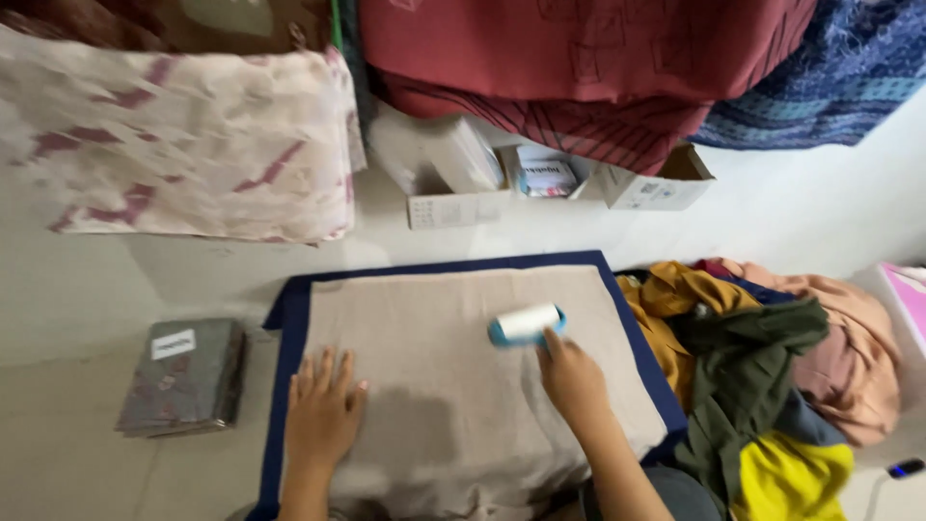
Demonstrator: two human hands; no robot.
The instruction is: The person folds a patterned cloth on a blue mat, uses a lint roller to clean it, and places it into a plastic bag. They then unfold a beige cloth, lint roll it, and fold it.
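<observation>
From above the person's shoulders, a beige cloth [463,386] lies spread flat over a dark blue mat [289,328] on the pale floor [87,289]. The left hand [323,410] rests palm down on the cloth near its left edge, fingers spread and lying flat, gripping nothing. The right hand [571,378] is closed around the handle of a lint roller [527,324], whose white roll with blue ends sits on the cloth toward the far right part, lying crosswise just beyond the knuckles. To the right of the mat, touching its edge, is a heap of clothes [772,386] in mustard, dark green, peach and bright yellow. Left of the mat, a little apart, lies a flat grey packet with a white label [185,374]. Farther back, against the wall, stand open cardboard boxes [463,183], one holding a small packet. Above them hang fabrics: a cream cloth with pink marks [183,145] at the left, a red patterned cloth [579,68] in the middle, and a blue patterned cloth [830,77] at the right. A small dark gadget with a blue light [905,469] sits at the far right edge.
</observation>
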